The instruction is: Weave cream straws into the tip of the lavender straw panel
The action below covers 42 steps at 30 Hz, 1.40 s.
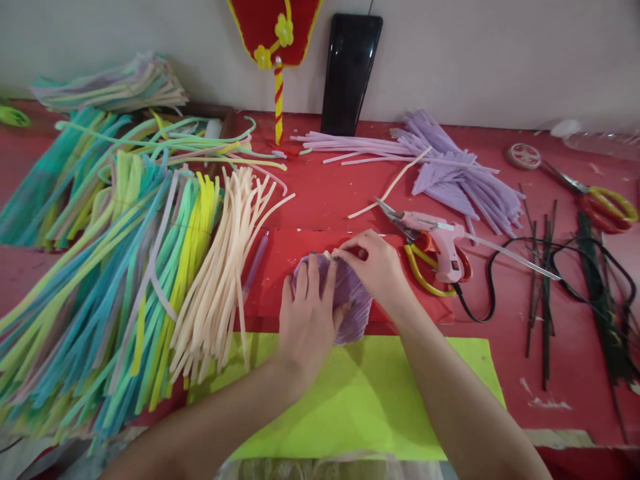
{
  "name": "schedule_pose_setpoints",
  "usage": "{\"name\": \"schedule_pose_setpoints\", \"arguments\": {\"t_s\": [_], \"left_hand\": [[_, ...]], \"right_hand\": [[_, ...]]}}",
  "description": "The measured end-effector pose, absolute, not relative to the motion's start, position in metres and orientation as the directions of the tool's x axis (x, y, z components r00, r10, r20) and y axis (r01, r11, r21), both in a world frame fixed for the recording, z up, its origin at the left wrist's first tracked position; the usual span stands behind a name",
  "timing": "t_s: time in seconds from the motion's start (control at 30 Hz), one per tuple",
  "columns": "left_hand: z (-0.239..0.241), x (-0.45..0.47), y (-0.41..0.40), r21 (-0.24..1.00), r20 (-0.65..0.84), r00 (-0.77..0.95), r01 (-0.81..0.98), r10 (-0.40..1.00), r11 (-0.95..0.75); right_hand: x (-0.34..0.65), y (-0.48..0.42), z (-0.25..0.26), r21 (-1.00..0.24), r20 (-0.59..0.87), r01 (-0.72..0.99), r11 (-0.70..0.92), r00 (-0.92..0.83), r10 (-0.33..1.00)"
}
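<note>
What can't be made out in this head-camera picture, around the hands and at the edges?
In the head view:
- Flat purple ribbed piece: partly covered by the left hand.
- Small cream-coloured bit: too small to tell its shape; whether the right hand grips it is unclear, the fingers blocking the contact.
- Red, yellow-edged hanging panel: cut off by the top edge.
- Clear plastic bottle: cut off by the right edge.

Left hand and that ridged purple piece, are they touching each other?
Touching. The head view shows the left hand laid over the purple piece, its spread fingers resting across the ridged surface.
</note>
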State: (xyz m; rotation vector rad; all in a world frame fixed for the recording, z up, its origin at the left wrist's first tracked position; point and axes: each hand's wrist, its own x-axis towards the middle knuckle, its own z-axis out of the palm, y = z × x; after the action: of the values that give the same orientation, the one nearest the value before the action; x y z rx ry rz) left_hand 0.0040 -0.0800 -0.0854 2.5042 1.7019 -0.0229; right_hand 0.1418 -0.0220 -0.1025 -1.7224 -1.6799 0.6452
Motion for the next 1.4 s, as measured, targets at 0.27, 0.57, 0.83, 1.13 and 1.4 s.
{"name": "schedule_pose_setpoints", "arguments": {"t_s": [0.27, 0.57, 0.83, 1.13, 1.4], "left_hand": [[-0.087, 0.005, -0.078, 0.086, -0.085, 0.358, 0.932, 0.930, -0.351], [-0.091, 0.004, -0.078, 0.088, -0.029, 0.367, 0.927, 0.930, -0.363], [-0.091, 0.004, -0.077, 0.100, -0.032, 0.361, 0.929, 0.932, -0.356], [-0.081, -0.007, -0.074, 0.179, 0.228, 0.393, 0.883, 0.891, -0.435], [-0.068, -0.029, -0.050, 0.287, 0.540, 0.242, 0.848, 0.806, -0.446]], "right_hand": [[0.140, -0.022, -0.100, -0.719, 0.088, 0.694, 0.020, 0.063, 0.994], [0.141, -0.022, -0.103, -0.701, 0.109, 0.712, 0.036, 0.056, 0.992], [0.142, -0.049, -0.084, -0.517, 0.304, 0.838, 0.171, -0.007, 0.953], [0.146, -0.076, -0.102, -0.394, 0.362, 0.874, 0.283, -0.136, 0.922], [0.146, -0.071, -0.104, -0.461, 0.394, 0.846, 0.268, -0.076, 0.916]]}}
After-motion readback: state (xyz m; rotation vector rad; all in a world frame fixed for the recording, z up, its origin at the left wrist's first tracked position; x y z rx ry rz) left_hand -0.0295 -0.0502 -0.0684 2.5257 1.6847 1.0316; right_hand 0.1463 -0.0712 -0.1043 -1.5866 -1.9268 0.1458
